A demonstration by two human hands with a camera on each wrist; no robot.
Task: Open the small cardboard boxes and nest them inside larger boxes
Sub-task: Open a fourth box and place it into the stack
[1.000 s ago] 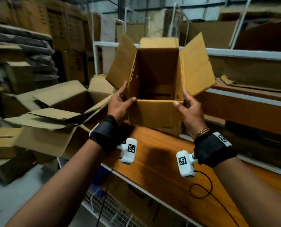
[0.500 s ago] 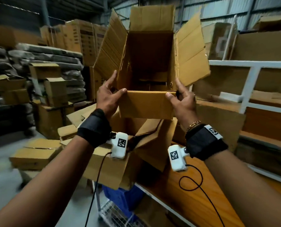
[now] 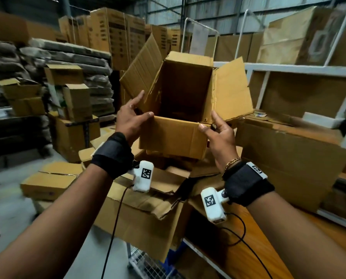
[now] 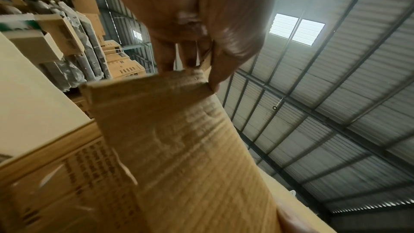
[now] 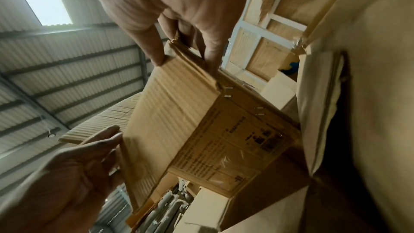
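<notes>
I hold a small brown cardboard box [image 3: 174, 137] in the air, its four top flaps spread open and its inside empty. My left hand [image 3: 141, 109] grips its left front corner, thumb on the folded front flap, index finger pointing up along the side. At the right front corner my right hand [image 3: 208, 121] grips it the same way. The left wrist view shows my left hand [image 4: 195, 75] pinching the flap [image 4: 179, 139]. The right wrist view shows my right hand [image 5: 186, 63] pinching the box [image 5: 179, 112]. A larger open box [image 3: 144, 208] with crumpled flaps lies just below.
A wooden shelf board [image 3: 248, 248] runs along the lower right, with a big flat carton [image 3: 289, 158] on it and a white rack frame [image 3: 301, 69] behind. Stacked cartons [image 3: 75, 121] fill the left. A closed box [image 3: 49, 180] and a wire cart [image 3: 148, 264] sit lower down.
Both hands have carried the open box left, off the wooden shelf, then lowered and tilted it over the larger open box. My view swung left with it.
</notes>
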